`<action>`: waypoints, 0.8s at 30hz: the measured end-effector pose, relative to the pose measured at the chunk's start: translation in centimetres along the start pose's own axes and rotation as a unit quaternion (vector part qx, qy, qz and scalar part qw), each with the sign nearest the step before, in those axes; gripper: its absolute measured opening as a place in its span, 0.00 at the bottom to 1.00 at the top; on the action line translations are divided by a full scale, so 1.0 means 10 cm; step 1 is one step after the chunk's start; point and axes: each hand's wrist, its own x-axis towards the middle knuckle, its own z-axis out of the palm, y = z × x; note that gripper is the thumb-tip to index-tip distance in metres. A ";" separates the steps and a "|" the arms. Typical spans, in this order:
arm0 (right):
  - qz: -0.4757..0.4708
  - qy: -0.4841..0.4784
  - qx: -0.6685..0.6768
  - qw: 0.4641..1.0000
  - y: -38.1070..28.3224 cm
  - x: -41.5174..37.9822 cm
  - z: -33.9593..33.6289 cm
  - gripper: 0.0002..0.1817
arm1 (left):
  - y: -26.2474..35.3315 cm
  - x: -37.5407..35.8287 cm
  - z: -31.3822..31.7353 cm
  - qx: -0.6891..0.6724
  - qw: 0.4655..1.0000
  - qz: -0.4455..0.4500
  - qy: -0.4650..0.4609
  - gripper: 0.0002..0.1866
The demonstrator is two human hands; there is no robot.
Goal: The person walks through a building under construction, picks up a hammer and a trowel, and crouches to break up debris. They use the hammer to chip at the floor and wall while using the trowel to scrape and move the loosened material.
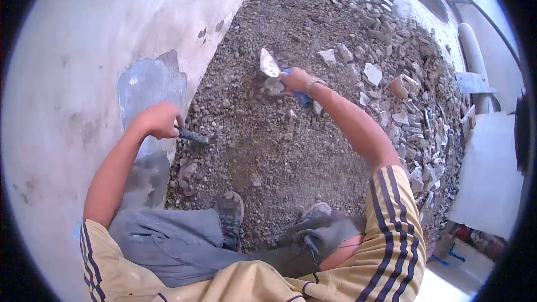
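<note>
My right hand [297,80] is wrapped round the blue handle of a pointing trowel [269,64]. The trowel's pale, smeared blade points away from me, low over the gravel [263,151]. Just below the blade, a whitish stone [274,86] sits on the ground. Beside the wall, my left hand [159,121] is closed on a short, dark grey, bar-like tool [193,136]. Its far end slants down to the right over the gravel; its exact kind does not show, and the fingers hide its near end.
A pale wall [84,106] with a bare bluish patch [151,86] rises on the left. Broken rubble [372,74] is heaped along the right. Beyond it are a white pipe [471,47] and a pale panel [485,168]. My shoes [230,218] rest on the gravel.
</note>
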 end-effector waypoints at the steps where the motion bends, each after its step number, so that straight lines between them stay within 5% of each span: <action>1: 0.037 0.006 0.078 0.996 -0.15 -0.01 -0.12 0.26 | 0.07 -0.01 -0.09 -0.004 1.000 -0.019 -0.013 0.17; 4: 0.199 0.132 0.183 0.954 0.08 0.47 0.08 0.27 | 0.03 0.05 -0.06 -0.015 1.000 0.002 0.011 0.16; 6: 0.076 0.074 0.000 0.994 0.02 0.40 0.24 0.24 | 0.11 0.01 -0.07 -0.025 1.000 -0.013 0.011 0.15; 8: -0.072 -0.005 -0.178 0.981 0.04 0.62 0.67 0.20 | 0.15 -0.02 -0.08 -0.023 0.999 -0.013 0.018 0.15; 12: -0.043 0.008 0.110 0.993 -0.27 0.09 0.62 0.21 | 0.18 0.04 -0.11 -0.038 0.999 -0.009 0.016 0.14; 14: 0.024 0.081 0.303 0.949 -0.44 -0.68 0.18 0.22 | 0.11 0.08 -0.08 -0.043 0.999 -0.001 0.020 0.14; 16: 0.016 0.304 0.251 0.919 -0.22 -0.91 0.35 0.21 | 0.15 0.10 -0.05 -0.064 0.998 -0.023 0.011 0.12; 20: 0.168 0.101 0.444 0.874 0.22 -1.94 0.11 0.24 | 0.41 -0.02 -0.07 -0.087 0.993 -0.073 0.009 0.12; 21: 0.188 0.104 0.420 0.882 0.28 -2.28 0.16 0.24 | 0.47 -0.07 -0.07 -0.083 0.993 -0.082 0.009 0.13; 23: 0.240 0.286 0.328 0.867 0.33 -2.92 0.74 0.24 | 0.48 -0.10 0.00 -0.077 0.994 -0.080 0.012 0.13; 24: 0.278 0.281 0.304 0.867 0.24 -3.36 0.84 0.24 | 0.43 -0.08 0.04 -0.073 0.995 -0.068 0.013 0.14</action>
